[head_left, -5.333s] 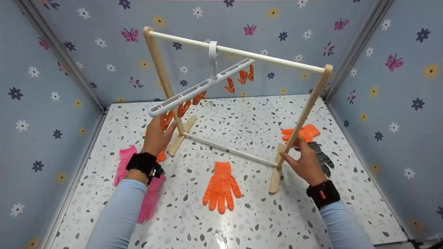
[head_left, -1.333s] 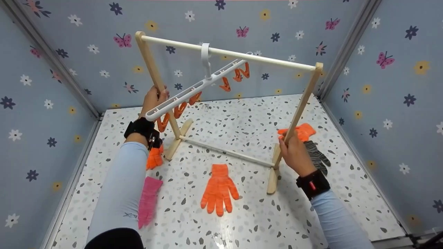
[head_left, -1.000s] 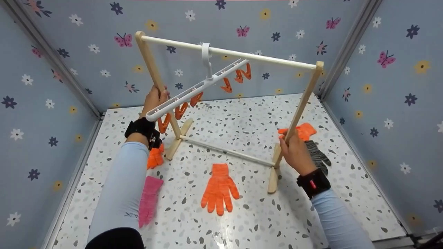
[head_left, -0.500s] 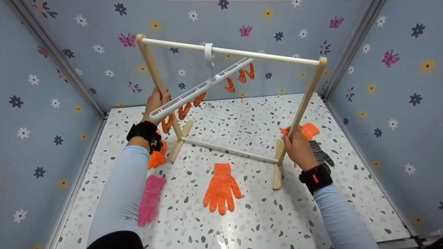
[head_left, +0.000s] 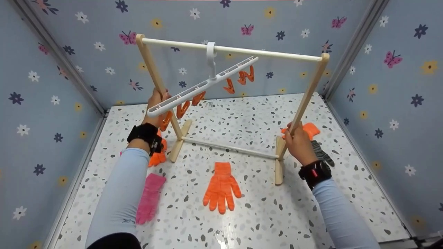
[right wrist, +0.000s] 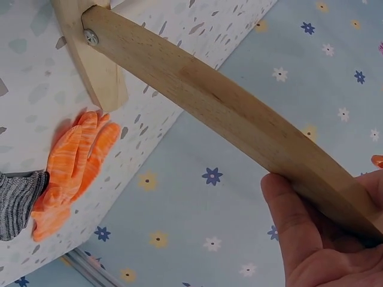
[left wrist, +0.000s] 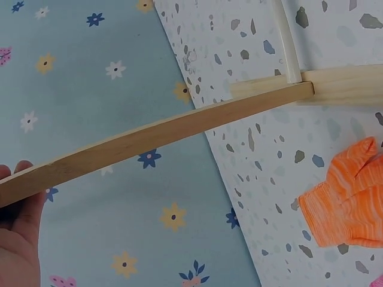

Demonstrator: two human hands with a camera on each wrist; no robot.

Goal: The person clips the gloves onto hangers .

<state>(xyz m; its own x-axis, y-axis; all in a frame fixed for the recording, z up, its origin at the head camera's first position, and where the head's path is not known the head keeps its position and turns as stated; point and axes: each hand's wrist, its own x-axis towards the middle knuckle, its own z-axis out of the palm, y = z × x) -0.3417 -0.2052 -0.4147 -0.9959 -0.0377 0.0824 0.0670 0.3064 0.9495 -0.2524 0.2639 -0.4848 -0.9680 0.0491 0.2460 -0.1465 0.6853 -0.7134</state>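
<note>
A wooden drying rack stands on the speckled tabletop, with a pale top rod (head_left: 263, 52) between two uprights. My left hand (head_left: 154, 103) grips the left upright (head_left: 148, 64) partway up, partly behind the hanger in the head view. On the other side, my right hand (head_left: 300, 144) holds the right upright (head_left: 309, 93) low down, fingers and thumb around it, as the right wrist view also shows. A white clip hanger (head_left: 211, 82) hooks over the top rod, pointing toward me. Several orange clips (head_left: 229, 86) dangle from it, none holding anything.
An orange glove (head_left: 221, 188) lies flat in front of the rack. Left are a pink glove (head_left: 151, 197) and another orange glove (left wrist: 344, 200), partly behind my arm. Right are an orange glove (head_left: 310, 130) and a grey striped glove (head_left: 322, 154). Patterned walls enclose the table.
Earlier my left hand was lower, near the hanger's front end; it now grips higher on the left upright. Over the last second the rack's right foot has shifted back, away from me, with my right hand.
</note>
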